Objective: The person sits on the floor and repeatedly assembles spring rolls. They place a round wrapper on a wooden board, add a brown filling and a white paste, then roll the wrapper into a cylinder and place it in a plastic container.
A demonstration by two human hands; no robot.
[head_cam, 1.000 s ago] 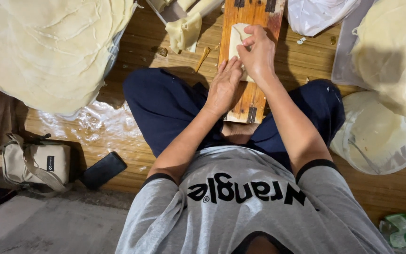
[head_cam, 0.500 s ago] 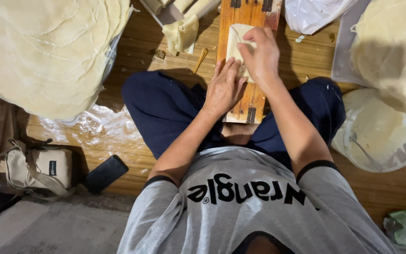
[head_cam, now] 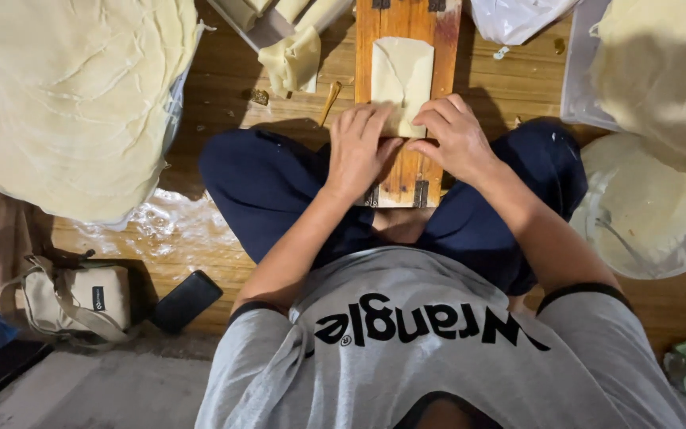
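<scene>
Both hands press one pale folded dough sheet (head_cam: 401, 79) onto the narrow wooden board (head_cam: 409, 171): left hand (head_cam: 359, 151), right hand (head_cam: 456, 139), fingers flat, ungripped; I judge folding half-finished.

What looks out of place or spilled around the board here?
A wet or plastic-looking shiny patch lies on the wooden floor left of the knee, and a folded sheet sits crumpled off the board. Both hands rest on the folded sheet on the board.

Both hands (head_cam: 406, 147) press a folded pale wrapper (head_cam: 401, 79) on a wooden board (head_cam: 406, 179).
</scene>
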